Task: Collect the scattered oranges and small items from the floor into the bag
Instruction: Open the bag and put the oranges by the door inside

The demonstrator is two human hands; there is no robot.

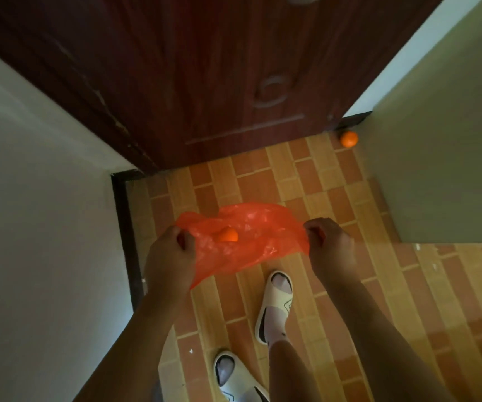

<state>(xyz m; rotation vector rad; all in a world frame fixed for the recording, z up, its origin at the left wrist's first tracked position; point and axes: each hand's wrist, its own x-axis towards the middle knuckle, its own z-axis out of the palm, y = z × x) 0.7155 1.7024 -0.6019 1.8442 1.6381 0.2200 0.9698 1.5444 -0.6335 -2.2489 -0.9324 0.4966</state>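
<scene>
I hold the orange plastic bag (245,236) stretched between my two hands above the tiled floor (335,271), facing a dark wooden door (205,82). My left hand (170,253) pinches the bag's left edge with curled fingers, and my right hand (329,248) pinches the right edge the same way, so both grips are clamped on the plastic and the mouth is pulled wide. One orange (228,235) shows at the bag near my left hand; I judge it to be inside, though through the thin film I cannot rule out that it lies on the floor behind. A second orange (349,139) rests on the floor in the far right corner, touching or just beside the wall where the door frame ends, well apart from the bag. My feet in pale slippers (274,306) stand just below the bag. By my estimate the collection is at an early-to-middle stage: at most one fruit is bagged, the corner orange is still to fetch, and small pale specks (191,350) on the tiles are too small to identify as task items.
</scene>
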